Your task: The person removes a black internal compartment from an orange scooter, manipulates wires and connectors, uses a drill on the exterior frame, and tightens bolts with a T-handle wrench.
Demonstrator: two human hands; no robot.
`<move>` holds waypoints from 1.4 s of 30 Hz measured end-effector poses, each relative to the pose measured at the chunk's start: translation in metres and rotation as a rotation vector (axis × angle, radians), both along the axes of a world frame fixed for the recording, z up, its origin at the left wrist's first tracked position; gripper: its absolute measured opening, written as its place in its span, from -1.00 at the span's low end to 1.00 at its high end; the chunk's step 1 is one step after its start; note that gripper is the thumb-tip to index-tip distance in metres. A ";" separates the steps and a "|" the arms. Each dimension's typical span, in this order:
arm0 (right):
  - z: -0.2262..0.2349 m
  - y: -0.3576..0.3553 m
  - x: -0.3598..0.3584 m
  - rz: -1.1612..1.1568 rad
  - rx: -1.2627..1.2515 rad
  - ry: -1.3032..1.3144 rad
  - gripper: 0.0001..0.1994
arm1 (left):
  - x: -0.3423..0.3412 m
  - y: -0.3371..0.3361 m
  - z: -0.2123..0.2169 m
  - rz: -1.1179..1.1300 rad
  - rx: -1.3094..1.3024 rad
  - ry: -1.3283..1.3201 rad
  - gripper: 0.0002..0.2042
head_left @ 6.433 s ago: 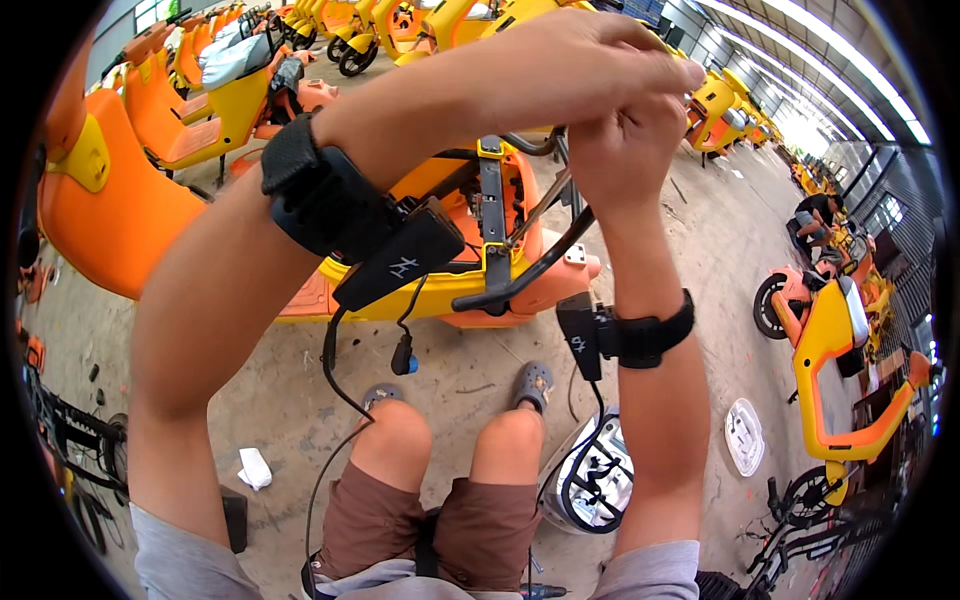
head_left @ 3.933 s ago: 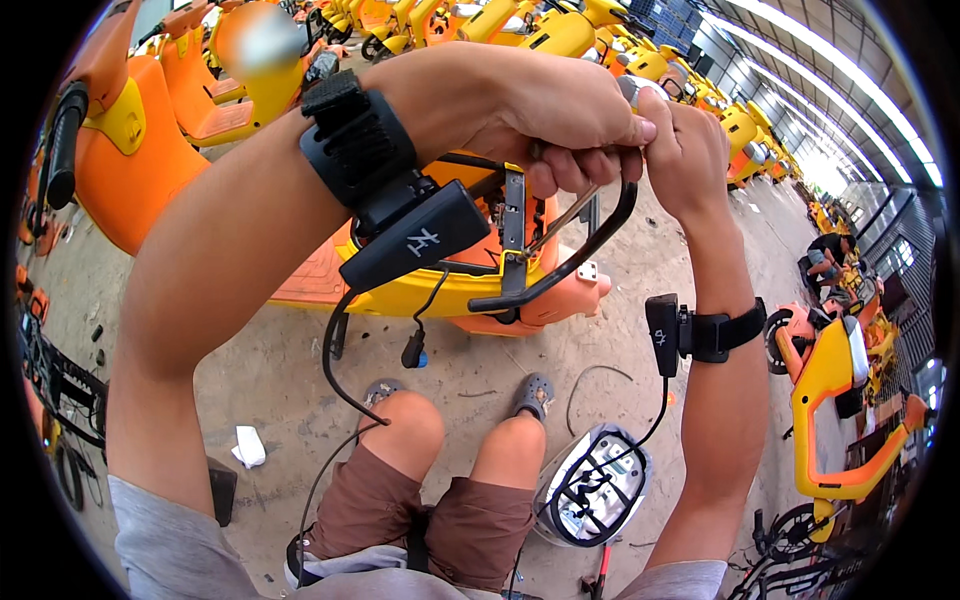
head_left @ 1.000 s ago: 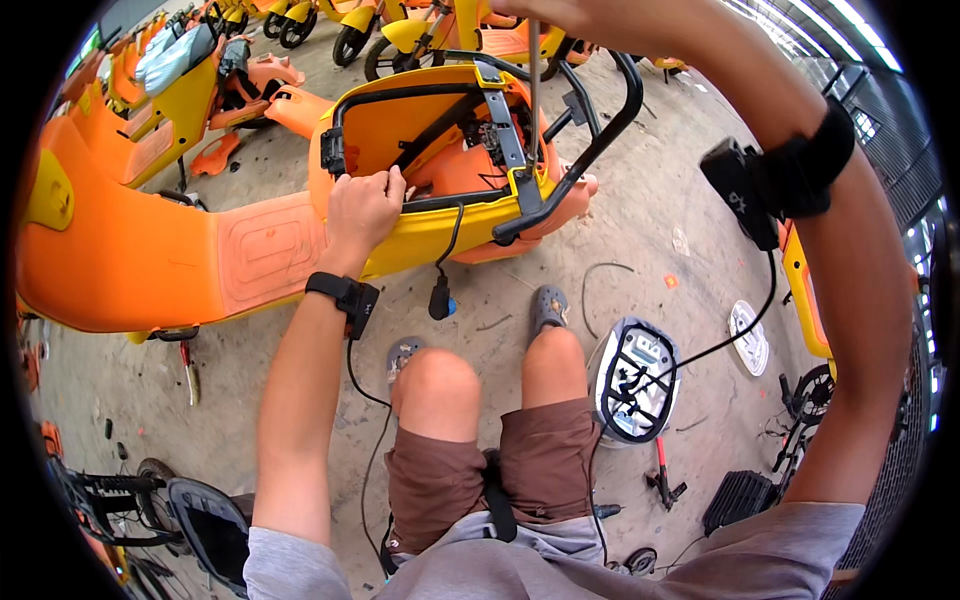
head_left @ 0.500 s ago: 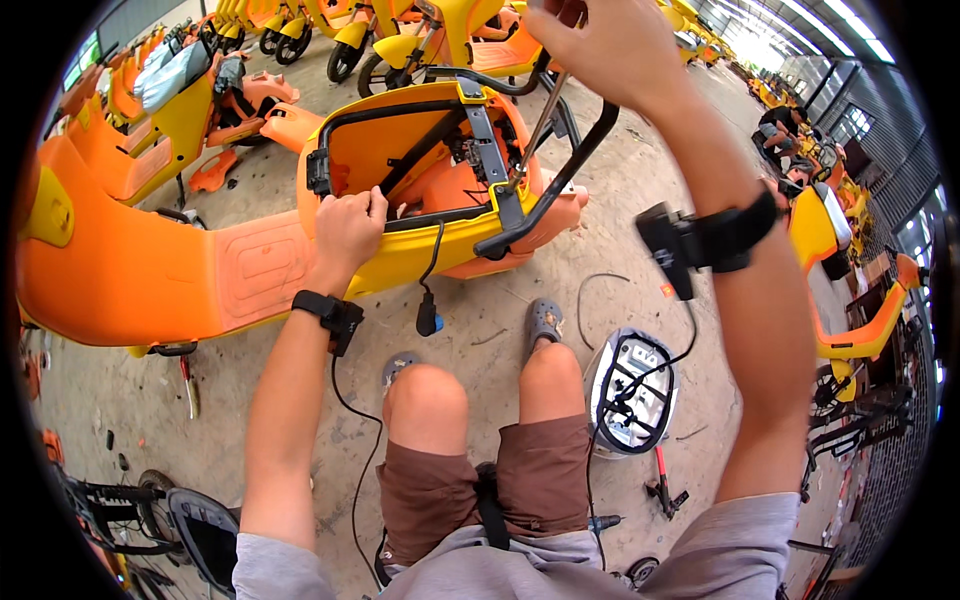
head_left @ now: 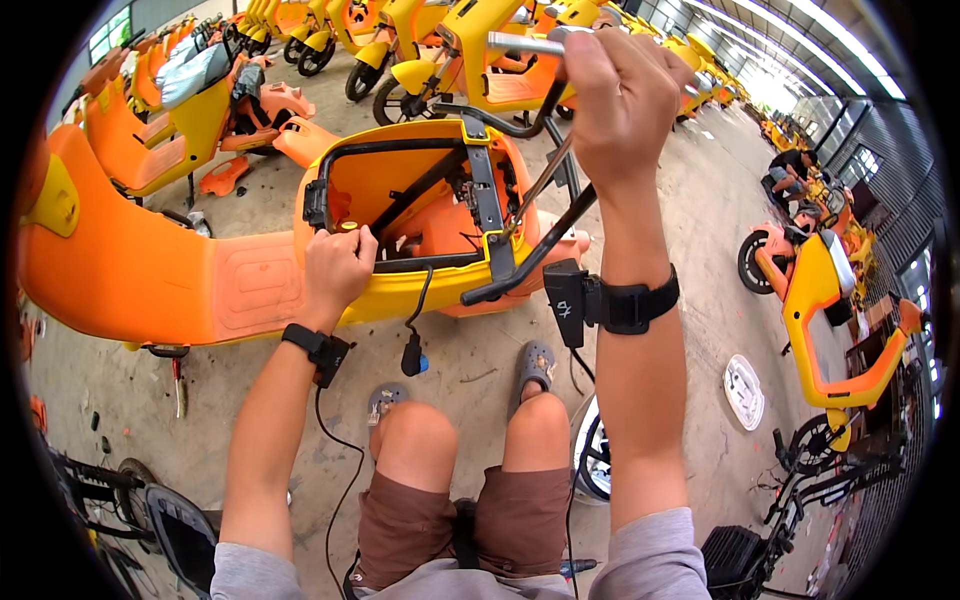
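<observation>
An orange-and-yellow electric scooter (head_left: 255, 262) stands side-on before me, its seat compartment uncovered. My left hand (head_left: 340, 268) is closed around the near rim of that opening, at its left end. High at the upper right, my right hand (head_left: 625, 105) is wrapped round the crossbar of a T-handle wrench (head_left: 527, 43). The wrench's long shaft slants down to the frame near the rear of the opening, by a black metal crosspiece (head_left: 484, 190); the tip is hard to make out. Beside it a black tubular rack (head_left: 535, 258) rises. A black cable plug (head_left: 413, 355) hangs down the scooter's near side.
A white shell with a black rim (head_left: 592, 455) lies on the floor, partly behind my right forearm. Farther right are a white oval panel (head_left: 743, 392) and another yellow scooter (head_left: 808, 330). Rows of scooters (head_left: 480, 60) fill the back. A person (head_left: 790, 178) crouches at the far right.
My right forearm has swung leftward, and the wrench's crossbar now shows in my fist. My left hand stays on the rim. The view has shifted slightly, uncovering the white oval panel.
</observation>
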State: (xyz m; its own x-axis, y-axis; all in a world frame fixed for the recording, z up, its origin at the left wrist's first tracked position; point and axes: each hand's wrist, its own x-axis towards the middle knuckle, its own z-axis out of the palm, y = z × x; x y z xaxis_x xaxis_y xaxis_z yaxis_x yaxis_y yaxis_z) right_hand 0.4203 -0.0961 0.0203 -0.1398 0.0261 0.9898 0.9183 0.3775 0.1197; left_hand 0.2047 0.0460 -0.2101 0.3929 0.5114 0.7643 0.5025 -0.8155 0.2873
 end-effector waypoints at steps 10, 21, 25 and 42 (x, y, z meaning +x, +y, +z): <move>0.003 -0.013 0.024 0.172 -0.386 0.196 -0.69 | 0.003 0.002 -0.002 0.014 0.034 -0.024 -0.63; 0.007 -0.023 0.007 0.623 -0.693 0.242 -0.59 | 0.001 0.005 -0.007 0.024 0.027 0.010 -0.63; 0.015 -0.028 0.017 0.878 -0.827 0.344 -0.54 | 0.002 0.003 -0.006 0.024 0.028 -0.026 -0.63; 0.087 -0.076 0.006 -0.148 -1.400 0.202 -0.67 | 0.002 0.003 -0.004 0.012 0.035 -0.047 -0.65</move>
State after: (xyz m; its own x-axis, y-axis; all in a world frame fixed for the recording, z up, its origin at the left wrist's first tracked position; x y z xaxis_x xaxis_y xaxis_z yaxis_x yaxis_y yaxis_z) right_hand 0.4264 -0.1718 0.1074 0.0890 0.9865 0.1371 0.9153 -0.0267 -0.4020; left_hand 0.2067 0.0488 -0.2142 0.3502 0.4880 0.7995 0.4986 -0.8197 0.2820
